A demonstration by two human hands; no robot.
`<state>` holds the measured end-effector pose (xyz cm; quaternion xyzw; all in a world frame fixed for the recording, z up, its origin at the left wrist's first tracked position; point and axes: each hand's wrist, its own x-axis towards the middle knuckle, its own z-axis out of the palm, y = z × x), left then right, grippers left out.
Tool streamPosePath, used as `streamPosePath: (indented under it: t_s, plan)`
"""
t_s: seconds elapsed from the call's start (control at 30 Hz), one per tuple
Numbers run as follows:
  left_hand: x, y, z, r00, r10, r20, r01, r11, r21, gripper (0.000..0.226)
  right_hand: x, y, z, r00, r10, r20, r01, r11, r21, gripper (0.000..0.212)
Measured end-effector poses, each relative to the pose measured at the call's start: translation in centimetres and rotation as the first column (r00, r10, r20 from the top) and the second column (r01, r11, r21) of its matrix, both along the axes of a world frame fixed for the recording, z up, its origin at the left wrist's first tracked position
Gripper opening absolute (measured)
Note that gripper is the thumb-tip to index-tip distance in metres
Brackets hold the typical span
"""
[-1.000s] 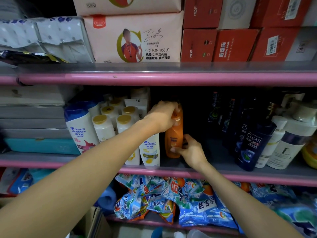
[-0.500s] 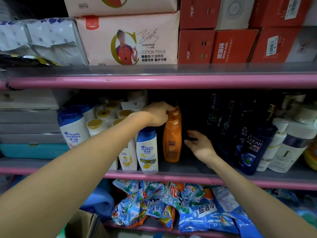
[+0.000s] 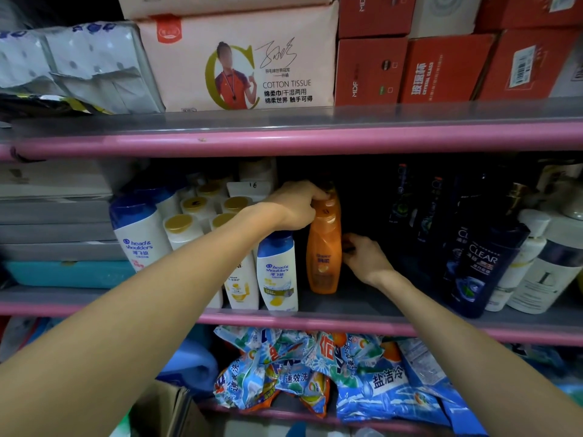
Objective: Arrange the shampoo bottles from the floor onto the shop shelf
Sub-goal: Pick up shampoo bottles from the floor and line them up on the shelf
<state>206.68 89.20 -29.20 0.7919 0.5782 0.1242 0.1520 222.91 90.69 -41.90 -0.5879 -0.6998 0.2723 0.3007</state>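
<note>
Orange plastic catches the eye first: the orange shampoo bottle stands upright on the middle shelf, set back from the pink front rail, just right of a white Head & Shoulders bottle with a blue cap. The left hand comes in over the top, fingers curled and clenched around the cap and narrow neck, so that hand grips the bottle firmly. The right hand sits low at the bottle's right flank, fingertips touching or just beside the body; whether it actually squeezes or only steadies, the view does not settle, though the fingers look loose and part-open.

As for handling, this looks like a smooth, glossy moulded bottle, stiff enough to keep its shape under a pinch but probably slick where the label is shiny. If full, it should carry a fair weight low down, which helps it stand. The waist below the shoulder looks like the surest place to hold, since the curve stops a hand sliding; the cap is fine for nudging and turning, less so for lifting. Dark CLEAR bottles stand well apart to the right, leaving a gap. The white neighbour on the left is close, so a careless twist could knock it
</note>
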Motion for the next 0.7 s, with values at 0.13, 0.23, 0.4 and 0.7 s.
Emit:
streamPosePath:
  t_s: [0.13, 0.23, 0.4, 0.7]
  plan:
    - [0.0, 0.2, -0.1, 1.0, 0.0, 0.021, 0.0, 1.0, 0.006, 0.057, 0.0, -0.1, 0.1, 1.0, 0.011, 0.01, -0.011, 1.0, -0.016, 0.031]
    - [0.0, 0.3, -0.4, 0.999, 0.001, 0.034, -0.001, 1.0, 0.008, 0.058, -0.2, -0.2, 0.1, 1.0, -0.001, 0.01, 0.001, 1.0, -0.019, 0.031]
    - [-0.2, 0.2, -0.8, 0.998, 0.018, 0.064, -0.019, 1.0, 0.017, 0.058, -0.2, -0.5, 0.5, 1.0, -0.017, 0.018, 0.018, 0.999, -0.042, 0.032]
    - [-0.4, -5.7, 1.5, 0.911, -0.069, 0.407, -0.009, 0.982, 0.188, 0.036, 1.1, -6.1, 3.1, 0.962, -0.166, -0.216, 0.157, 0.986, -0.06, 0.024]
